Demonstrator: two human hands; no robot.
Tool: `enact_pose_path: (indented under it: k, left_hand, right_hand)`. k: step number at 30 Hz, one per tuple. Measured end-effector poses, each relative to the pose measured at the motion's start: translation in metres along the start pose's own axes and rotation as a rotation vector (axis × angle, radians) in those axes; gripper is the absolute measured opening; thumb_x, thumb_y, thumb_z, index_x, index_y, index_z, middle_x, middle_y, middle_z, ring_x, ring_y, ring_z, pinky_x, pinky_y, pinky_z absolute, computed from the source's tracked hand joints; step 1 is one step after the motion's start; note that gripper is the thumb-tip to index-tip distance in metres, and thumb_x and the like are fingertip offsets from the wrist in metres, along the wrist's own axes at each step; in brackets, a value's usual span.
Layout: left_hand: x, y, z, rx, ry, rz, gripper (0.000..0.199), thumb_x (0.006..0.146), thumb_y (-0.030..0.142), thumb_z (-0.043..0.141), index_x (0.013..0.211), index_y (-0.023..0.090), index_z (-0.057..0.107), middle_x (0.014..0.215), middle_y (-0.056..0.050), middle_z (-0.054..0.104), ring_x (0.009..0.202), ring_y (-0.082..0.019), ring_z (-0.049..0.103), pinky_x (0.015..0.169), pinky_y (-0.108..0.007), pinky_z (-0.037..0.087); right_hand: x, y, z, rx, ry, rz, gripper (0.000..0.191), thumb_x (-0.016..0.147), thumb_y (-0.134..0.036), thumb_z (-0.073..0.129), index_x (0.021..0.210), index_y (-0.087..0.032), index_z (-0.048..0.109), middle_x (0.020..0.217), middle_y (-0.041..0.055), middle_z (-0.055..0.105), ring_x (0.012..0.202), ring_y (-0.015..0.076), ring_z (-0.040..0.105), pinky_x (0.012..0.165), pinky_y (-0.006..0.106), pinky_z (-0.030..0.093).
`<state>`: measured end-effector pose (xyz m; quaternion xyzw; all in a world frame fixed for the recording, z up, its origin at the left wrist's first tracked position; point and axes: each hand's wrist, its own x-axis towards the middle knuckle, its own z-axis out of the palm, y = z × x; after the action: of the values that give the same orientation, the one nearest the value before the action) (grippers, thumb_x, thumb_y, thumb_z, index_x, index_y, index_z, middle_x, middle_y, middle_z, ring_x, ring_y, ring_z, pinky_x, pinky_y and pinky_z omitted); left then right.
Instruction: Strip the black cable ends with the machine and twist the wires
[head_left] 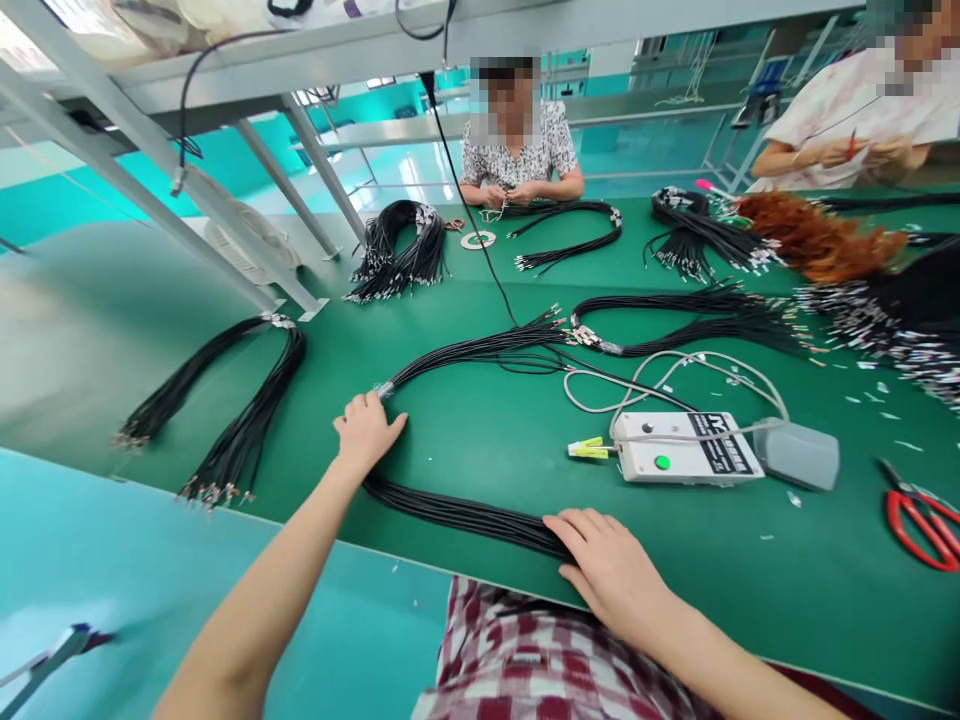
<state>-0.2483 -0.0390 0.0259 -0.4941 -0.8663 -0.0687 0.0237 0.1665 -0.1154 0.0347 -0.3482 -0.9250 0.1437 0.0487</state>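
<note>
A U-shaped bundle of black cables (469,513) lies on the green table in front of me. My left hand (365,437) rests over its bend, thumb spread away from the fingers, just below a clear wrap (384,388) around the cables. Near the table's front edge, my right hand (604,560) closes over the bundle's lower arm, fingers on top and thumb on the near side. The cable ends there are hidden under that hand. At the upper arm's end, metal-tipped wires fan out close to another looped cable bundle (652,303).
A white box (686,447) with a green button and yellow clip stands right of centre, with grey leads. Red-handled cutters (919,525) lie far right. More cable bundles (281,365) sit left and at the back. Shelf posts (259,255) rise at left. Two people (517,150) work opposite.
</note>
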Motion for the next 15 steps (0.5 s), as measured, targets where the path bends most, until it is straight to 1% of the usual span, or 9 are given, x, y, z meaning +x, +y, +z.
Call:
enact_pose_path:
  k: [1, 3, 6, 8, 10, 12, 14, 15]
  left_hand:
    - [0.001, 0.008, 0.007, 0.073, 0.044, 0.066, 0.057, 0.087, 0.044, 0.057, 0.131, 0.009, 0.049, 0.135, -0.026, 0.052, 0.125, -0.042, 0.050, 0.101, -0.057, 0.039]
    - [0.011, 0.022, 0.017, 0.099, 0.074, 0.179, 0.058, 0.091, 0.042, 0.050, 0.139, 0.009, 0.044, 0.144, -0.026, 0.048, 0.132, -0.040, 0.044, 0.108, -0.058, 0.033]
    - [0.044, 0.043, 0.026, 0.010, 0.032, 0.253, 0.064, 0.093, 0.047, 0.049, 0.144, 0.010, 0.040, 0.148, -0.024, 0.046, 0.135, -0.039, 0.043, 0.109, -0.056, 0.033]
    - [0.069, 0.060, 0.030, -0.045, -0.002, 0.296, 0.065, 0.093, 0.051, 0.049, 0.143, 0.011, 0.042, 0.146, -0.024, 0.048, 0.134, -0.039, 0.044, 0.109, -0.056, 0.034]
    - [0.088, 0.081, 0.034, -0.068, -0.022, 0.366, 0.064, 0.092, 0.054, 0.051, 0.140, 0.013, 0.045, 0.144, -0.023, 0.051, 0.132, -0.037, 0.046, 0.107, -0.054, 0.037]
    - [0.097, 0.103, 0.039, -0.074, -0.022, 0.436, 0.064, 0.090, 0.057, 0.055, 0.137, 0.014, 0.048, 0.141, -0.022, 0.052, 0.131, -0.036, 0.046, 0.105, -0.051, 0.039]
    - [0.097, 0.120, 0.041, -0.078, -0.011, 0.489, 0.063, 0.088, 0.059, 0.057, 0.133, 0.014, 0.052, 0.135, -0.021, 0.055, 0.127, -0.036, 0.048, 0.103, -0.049, 0.039]
    - [0.095, 0.127, 0.042, -0.080, -0.005, 0.508, 0.061, 0.088, 0.060, 0.057, 0.128, 0.014, 0.054, 0.129, -0.020, 0.058, 0.123, -0.036, 0.051, 0.101, -0.047, 0.041]
  right_hand:
    - [-0.002, 0.003, 0.004, 0.030, 0.029, 0.000, 0.048, 0.090, -0.014, 0.056, 0.136, -0.020, 0.049, 0.125, 0.0104, 0.064, 0.104, 0.0261, 0.062, 0.085, 0.041, 0.049]
    - [-0.005, 0.009, 0.007, 0.070, 0.065, -0.020, 0.046, 0.091, -0.013, 0.056, 0.136, -0.020, 0.050, 0.125, 0.0108, 0.064, 0.105, 0.0266, 0.061, 0.086, 0.043, 0.051]
    - [-0.005, 0.013, 0.009, 0.104, 0.096, -0.037, 0.039, 0.093, -0.012, 0.053, 0.131, -0.020, 0.053, 0.121, 0.0102, 0.066, 0.102, 0.0258, 0.062, 0.084, 0.042, 0.053]
    - [-0.004, 0.015, 0.008, 0.137, 0.106, -0.028, 0.036, 0.094, -0.011, 0.052, 0.129, -0.021, 0.055, 0.119, 0.0096, 0.067, 0.099, 0.0249, 0.062, 0.083, 0.041, 0.053]
    - [-0.002, 0.016, 0.008, 0.185, 0.113, -0.018, 0.035, 0.094, -0.012, 0.053, 0.128, -0.022, 0.056, 0.118, 0.0089, 0.067, 0.099, 0.0241, 0.062, 0.083, 0.040, 0.053]
    - [-0.002, 0.017, 0.009, 0.219, 0.130, -0.012, 0.035, 0.093, -0.012, 0.055, 0.127, -0.022, 0.056, 0.117, 0.0085, 0.067, 0.099, 0.0236, 0.062, 0.084, 0.039, 0.053]
    - [-0.004, 0.017, 0.011, 0.217, 0.161, -0.013, 0.035, 0.093, -0.012, 0.055, 0.126, -0.022, 0.057, 0.116, 0.0086, 0.067, 0.099, 0.0235, 0.062, 0.083, 0.038, 0.053]
    - [-0.004, 0.017, 0.013, 0.205, 0.182, -0.014, 0.034, 0.093, -0.011, 0.055, 0.125, -0.021, 0.058, 0.115, 0.0088, 0.068, 0.098, 0.0233, 0.062, 0.082, 0.038, 0.052]
